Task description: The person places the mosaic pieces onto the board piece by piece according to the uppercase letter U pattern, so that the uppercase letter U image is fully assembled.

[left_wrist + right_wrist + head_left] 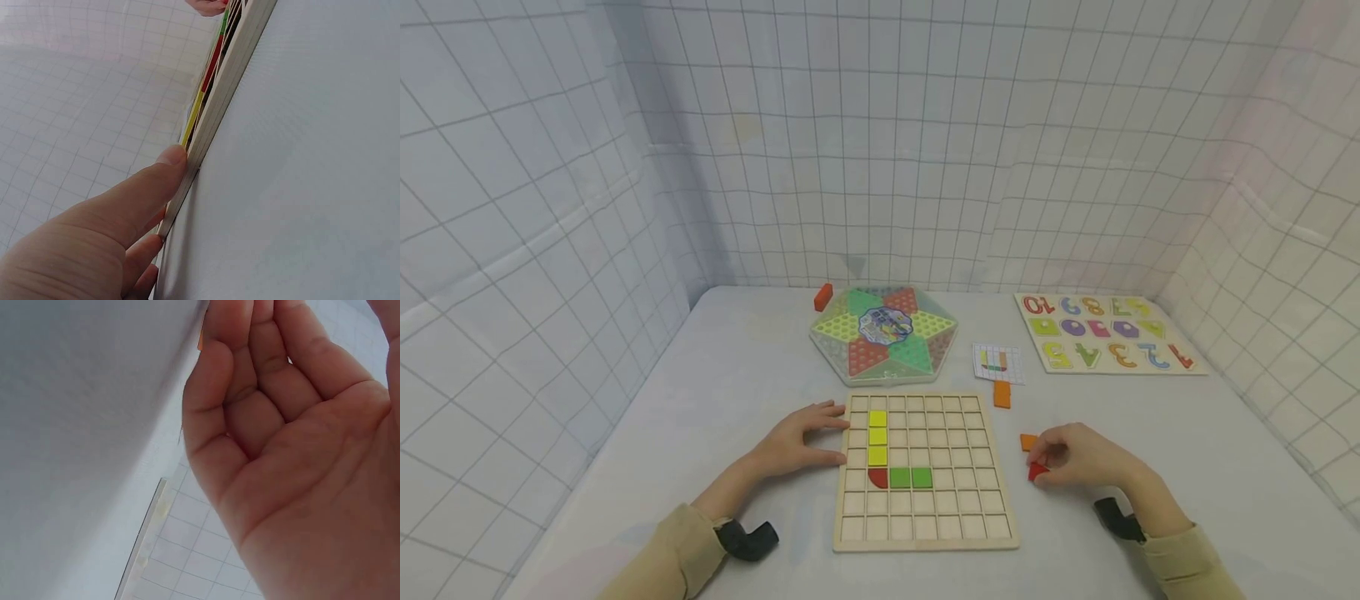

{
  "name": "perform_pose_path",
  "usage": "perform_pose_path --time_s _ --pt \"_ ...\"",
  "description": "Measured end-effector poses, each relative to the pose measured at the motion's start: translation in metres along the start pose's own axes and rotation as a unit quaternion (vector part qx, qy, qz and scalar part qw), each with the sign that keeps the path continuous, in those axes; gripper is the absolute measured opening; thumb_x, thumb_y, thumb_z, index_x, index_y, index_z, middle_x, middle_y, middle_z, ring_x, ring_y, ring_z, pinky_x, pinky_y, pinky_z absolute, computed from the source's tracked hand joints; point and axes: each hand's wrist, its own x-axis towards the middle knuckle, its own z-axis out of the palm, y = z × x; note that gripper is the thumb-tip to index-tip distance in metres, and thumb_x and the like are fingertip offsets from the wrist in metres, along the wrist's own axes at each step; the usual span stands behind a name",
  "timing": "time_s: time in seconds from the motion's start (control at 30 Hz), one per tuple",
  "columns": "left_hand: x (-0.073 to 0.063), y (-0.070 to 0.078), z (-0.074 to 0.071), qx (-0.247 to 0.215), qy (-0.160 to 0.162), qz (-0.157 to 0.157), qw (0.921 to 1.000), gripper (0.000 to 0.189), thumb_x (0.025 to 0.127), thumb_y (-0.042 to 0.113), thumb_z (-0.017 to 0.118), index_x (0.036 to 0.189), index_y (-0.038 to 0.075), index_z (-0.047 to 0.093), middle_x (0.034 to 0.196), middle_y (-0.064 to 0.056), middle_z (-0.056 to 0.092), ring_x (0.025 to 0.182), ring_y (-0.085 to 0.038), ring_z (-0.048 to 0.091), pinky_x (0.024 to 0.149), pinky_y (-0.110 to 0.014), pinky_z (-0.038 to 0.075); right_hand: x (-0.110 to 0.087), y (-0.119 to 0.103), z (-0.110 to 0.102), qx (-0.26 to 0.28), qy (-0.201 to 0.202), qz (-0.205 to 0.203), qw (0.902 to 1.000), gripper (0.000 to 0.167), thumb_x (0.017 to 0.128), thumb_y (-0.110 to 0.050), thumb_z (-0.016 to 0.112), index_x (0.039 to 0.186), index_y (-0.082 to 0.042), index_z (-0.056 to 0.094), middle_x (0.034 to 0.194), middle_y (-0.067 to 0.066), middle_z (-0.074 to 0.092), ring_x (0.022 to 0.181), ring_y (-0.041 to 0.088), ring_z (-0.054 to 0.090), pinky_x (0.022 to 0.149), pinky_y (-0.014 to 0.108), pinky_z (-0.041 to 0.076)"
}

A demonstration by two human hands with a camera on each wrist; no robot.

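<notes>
A wooden grid board (pixel 925 546) lies in front of the person. In its cells sit several yellow square tiles (pixel 877 437), a dark red quarter-round tile (pixel 878 477) and two green tiles (pixel 911 477). The left hand (pixel 797 439) rests against the board's left edge, thumb and fingertips touching it, as the left wrist view also shows (pixel 100 231). To the right of the board, the right hand (pixel 1082 457) pinches a small red tile (pixel 1037 472) just above the table, its outline partly hidden by the fingers. An orange tile (pixel 1027 442) lies beside those fingertips.
Behind the board are a hexagonal Chinese checkers board (pixel 886 367), a red block (pixel 823 297), and a small pattern card (pixel 998 363) with an orange tile (pixel 1002 394) at its lower edge. A number puzzle board (pixel 1108 333) lies at the back right.
</notes>
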Motion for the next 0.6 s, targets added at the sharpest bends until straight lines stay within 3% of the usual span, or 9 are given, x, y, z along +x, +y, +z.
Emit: perform_pose_path --time_s 0.23,0.43,0.6 --pt "0.000 -0.001 0.000 0.000 0.004 0.006 1.0000 0.051 0.076 0.044 0.076 0.119 0.017 0.066 0.140 -0.004 0.048 0.136 -0.032 0.030 0.108 -0.057 0.022 0.007 -0.008 0.000 0.013 0.002 -0.075 0.9971 0.014 0.077 -0.027 0.077 0.088 -0.026 0.067 0.083 -0.015 0.063 0.078 0.010 0.057 0.070 0.026 0.049" --pt "0.000 -0.001 0.000 0.001 0.005 0.005 1.0000 0.051 0.076 0.044 0.076 0.119 0.017 0.066 0.140 -0.003 0.048 0.136 -0.031 0.030 0.109 -0.056 0.022 0.028 -0.027 0.003 0.018 -0.012 -0.122 0.9923 0.014 0.080 -0.028 0.075 0.090 -0.025 0.067 0.082 -0.015 0.062 0.076 0.011 0.057 0.068 0.026 0.049" --pt "0.000 -0.001 0.000 0.001 0.004 0.004 1.0000 0.052 0.076 0.044 0.075 0.119 0.017 0.066 0.140 -0.003 0.048 0.136 -0.031 0.030 0.109 -0.056 0.022 0.046 -0.044 0.004 0.023 -0.034 -0.161 0.9860 0.015 0.081 -0.028 0.074 0.094 -0.025 0.066 0.086 -0.015 0.063 0.081 0.009 0.057 0.074 0.028 0.050"
